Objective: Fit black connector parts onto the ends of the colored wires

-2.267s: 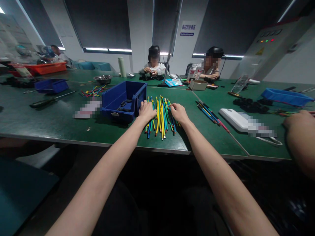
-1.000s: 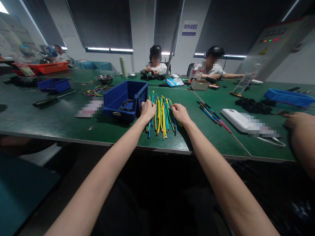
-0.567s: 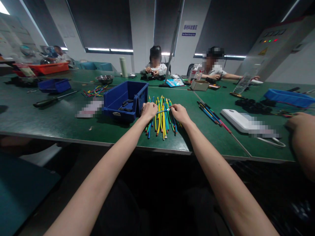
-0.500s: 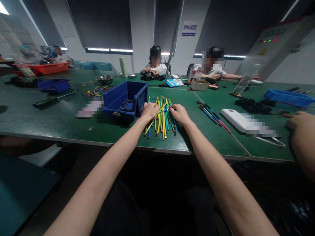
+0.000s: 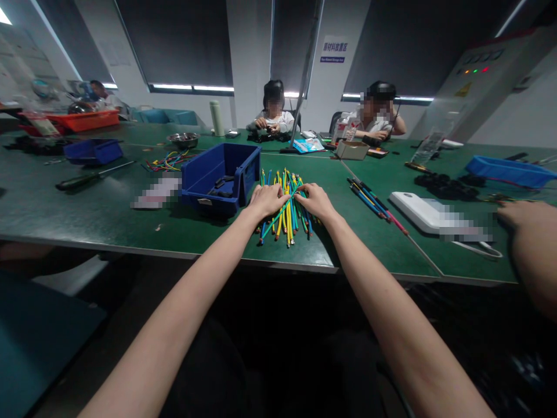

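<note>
A row of short yellow, green and blue wires [image 5: 287, 216] lies on the green table [image 5: 108, 215] in front of me. My left hand [image 5: 266, 200] rests on the left side of the row with its fingers curled. My right hand [image 5: 314, 200] sits on the right side, fingers pinched. Between the two hands a green wire [image 5: 278, 213] runs slantwise across the others, its upper end at my right fingers. A blue bin [image 5: 220, 177] holding dark parts stands just left of my left hand.
More wires [image 5: 369, 200] and a white box [image 5: 420, 210] lie to the right. Another person's arm [image 5: 528, 244] reaches in at the right edge. A screwdriver [image 5: 87, 177], a small blue tray [image 5: 92, 151] and loose wires [image 5: 167, 161] are on the left. Two people sit across the table.
My hands have come closer together over the row. A yellow wire lay slantwise between them half a second ago; a green wire is there now.
</note>
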A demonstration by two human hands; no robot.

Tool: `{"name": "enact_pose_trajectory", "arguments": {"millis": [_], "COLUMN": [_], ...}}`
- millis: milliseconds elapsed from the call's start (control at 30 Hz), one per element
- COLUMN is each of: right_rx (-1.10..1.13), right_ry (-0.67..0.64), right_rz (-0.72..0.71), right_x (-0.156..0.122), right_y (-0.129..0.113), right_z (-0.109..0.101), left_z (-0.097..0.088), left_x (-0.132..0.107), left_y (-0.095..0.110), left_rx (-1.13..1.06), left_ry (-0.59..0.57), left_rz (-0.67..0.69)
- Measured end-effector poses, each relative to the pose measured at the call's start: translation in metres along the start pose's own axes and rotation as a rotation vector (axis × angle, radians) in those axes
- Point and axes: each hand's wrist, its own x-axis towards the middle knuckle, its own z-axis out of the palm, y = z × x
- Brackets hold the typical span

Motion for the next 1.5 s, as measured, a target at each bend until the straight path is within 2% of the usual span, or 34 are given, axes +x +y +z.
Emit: {"name": "enact_pose_trajectory", "arguments": {"millis": [200, 367, 533, 633, 767, 867, 967, 1067, 1133, 1267, 1400, 1500], "right_rx": [0.045, 0.06, 0.313, 0.483, 0.544, 0.572, 0.602, 0.623, 0.661, 0.768, 0.83, 0.782], "right_ry": [0.077, -0.029, -0.156, -0.254, -0.33, -0.315, -0.232, -0.193, -0.217, -0.26, -0.158, -0.092], "right_rz": [-0.055, -0.114, -0.286, -0.28, -0.247, -0.24, -0.218, -0.148, -0.102, -0.039, 0.01, 0.058], "right_x": [0.0, -0.002, 0.001, 0.001, 0.0, 0.001, 0.001, 0.0, -0.001, 0.0, 0.004, 0.007], "right_y": [-0.007, -0.012, -0.017, -0.02, -0.024, -0.026, -0.028, -0.031, -0.032, -0.03, -0.026, -0.02], "right_z": [-0.005, -0.007, -0.01, -0.011, -0.012, -0.018, -0.028, -0.032, -0.029, -0.016, -0.009, -0.007], "left_z": [0.001, 0.005, 0.004, 0.005, 0.007, 0.008, 0.008, 0.009, 0.008, 0.006, 0.002, -0.006], "left_x": [0.001, 0.004, 0.008, 0.01, 0.014, 0.016, 0.02, 0.022, 0.022, 0.017, 0.008, -0.005], "left_y": [-0.004, -0.009, -0.012, -0.013, -0.014, -0.014, -0.013, -0.013, -0.012, -0.009, 0.0, 0.01], "left_rx": [-0.019, -0.08, -0.198, -0.281, -0.413, -0.537, -0.718, -0.865, -0.871, -0.754, -0.592, -0.406], "left_ry": [0.0, -0.028, 0.013, 0.046, 0.119, 0.212, 0.242, 0.281, 0.319, 0.36, 0.347, 0.392], "left_rz": [0.003, -0.065, -0.123, -0.172, -0.265, -0.33, -0.367, -0.314, -0.229, -0.085, -0.011, 0.058]}}
